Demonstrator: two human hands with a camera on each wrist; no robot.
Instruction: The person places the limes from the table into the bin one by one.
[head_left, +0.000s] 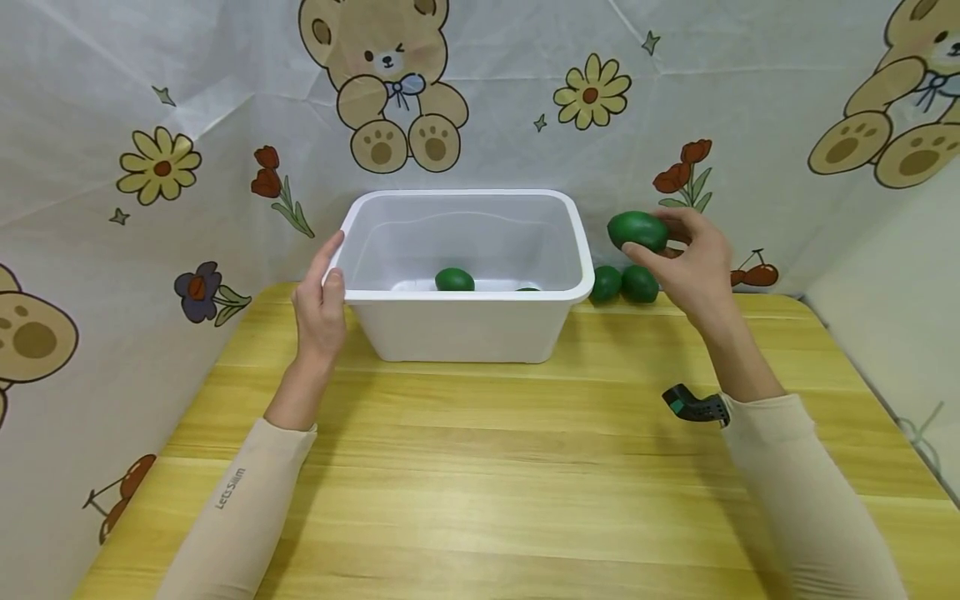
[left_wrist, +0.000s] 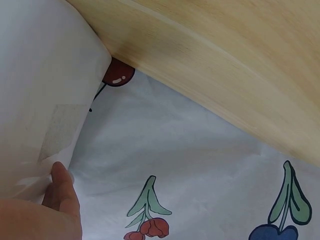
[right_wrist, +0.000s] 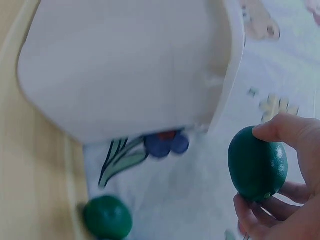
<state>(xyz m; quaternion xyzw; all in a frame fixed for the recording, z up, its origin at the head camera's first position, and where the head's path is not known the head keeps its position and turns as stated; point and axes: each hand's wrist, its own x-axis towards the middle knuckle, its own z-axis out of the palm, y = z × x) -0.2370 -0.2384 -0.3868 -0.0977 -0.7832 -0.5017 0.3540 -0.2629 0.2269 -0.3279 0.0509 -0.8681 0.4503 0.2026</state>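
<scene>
In the head view, a white plastic bin (head_left: 465,329) stands at the back of the table, a green fruit (head_left: 454,280) lying inside and a bit of another showing over the front wall. My left hand (head_left: 321,308) holds the bin's left rim near the front corner; the left wrist view shows its fingers (left_wrist: 64,192) against the outer wall. To the right of the bin, my right hand (head_left: 693,262) pinches a smooth, dark green, egg-shaped fruit (right_wrist: 256,162) between thumb and fingers, held up at about rim height. Its exact kind does not show.
Two more green fruits, a left one (head_left: 606,284) and a right one (head_left: 640,284), sit on the wooden table (head_left: 480,467) beside the bin's right side. A printed cloth (head_left: 517,158) hangs behind the table. A black strap (head_left: 693,406) is on the right wrist.
</scene>
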